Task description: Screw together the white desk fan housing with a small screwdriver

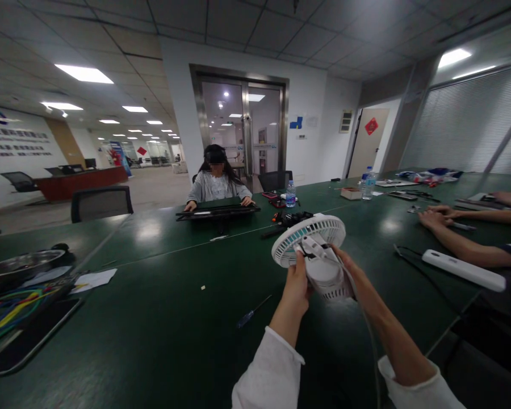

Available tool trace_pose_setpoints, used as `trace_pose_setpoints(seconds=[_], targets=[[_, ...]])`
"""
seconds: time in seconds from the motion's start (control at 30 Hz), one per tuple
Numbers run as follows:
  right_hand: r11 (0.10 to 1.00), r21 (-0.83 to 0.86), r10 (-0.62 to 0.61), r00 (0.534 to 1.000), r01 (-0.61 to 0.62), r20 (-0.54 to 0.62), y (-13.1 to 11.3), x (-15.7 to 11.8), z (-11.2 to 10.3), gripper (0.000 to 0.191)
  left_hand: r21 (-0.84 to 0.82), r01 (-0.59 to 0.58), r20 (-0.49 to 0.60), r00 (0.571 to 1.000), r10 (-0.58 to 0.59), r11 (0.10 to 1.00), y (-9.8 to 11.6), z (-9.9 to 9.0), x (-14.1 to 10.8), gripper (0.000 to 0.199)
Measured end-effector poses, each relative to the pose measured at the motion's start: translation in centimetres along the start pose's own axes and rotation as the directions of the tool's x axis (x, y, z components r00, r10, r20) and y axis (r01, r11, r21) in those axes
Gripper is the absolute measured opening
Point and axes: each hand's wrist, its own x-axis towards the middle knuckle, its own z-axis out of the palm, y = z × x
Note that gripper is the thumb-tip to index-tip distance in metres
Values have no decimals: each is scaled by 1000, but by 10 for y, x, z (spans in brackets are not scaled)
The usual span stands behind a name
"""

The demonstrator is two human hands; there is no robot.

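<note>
A white fan [326, 270] is held up above the green table, tilted, with its round slotted grille at the upper left and its cable hanging down on the right. My left hand [297, 287] grips the fan's near left side, thumb raised against the white bracket. Round the right side of the fan my right hand [350, 271] is closed, its fingers partly hidden behind the body. A screwdriver [252, 313] with a clear blue handle lies on the table to the left of my left hand.
Across the green table [174, 307] a person sits with both hands at a dark flat panel [217, 212]. Bottles [290, 194] and black tools stand beyond the fan. At right are a white power strip [463, 269] and another person's arms; at left, a metal bowl [23, 264] and cables.
</note>
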Motion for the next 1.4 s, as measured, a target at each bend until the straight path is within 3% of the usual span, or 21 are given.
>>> trace_pose_setpoints(seconds=[0.17, 0.3, 0.43, 0.6, 0.9, 1.03, 1.23, 1.4], targets=[[962, -238, -112, 988, 134, 105, -18, 8, -6, 57, -141, 98, 110, 990, -83, 985, 1, -6, 4, 64], [867, -443, -151, 967, 229, 206, -13, 14, -13, 47, -282, 138, 200, 976, -83, 949, -12, -11, 6, 69], [787, -534, -179, 942, 310, 284, -5, 21, -16, 43, -379, 129, 233, 972, -40, 916, -22, -17, 10, 67], [613, -642, -231, 882, 460, 411, -5, 25, -7, 45, -452, 125, 217, 976, -27, 883, -33, -25, 15, 64], [289, -758, -331, 804, 584, 494, -9, 27, 19, 31, -553, 94, 195, 981, 19, 828, -51, -25, 18, 44], [228, -803, -361, 814, 551, 455, -5, 25, 29, 26, -572, 97, 197, 980, 21, 815, -50, -24, 18, 44], [263, -891, -467, 857, 370, 218, 16, 11, 37, 65, -588, 82, 184, 982, 34, 805, -52, -17, 16, 44], [290, -877, -450, 864, 382, 227, 21, 18, 33, 52, -554, 101, 106, 993, -50, 826, -57, -24, 20, 33]])
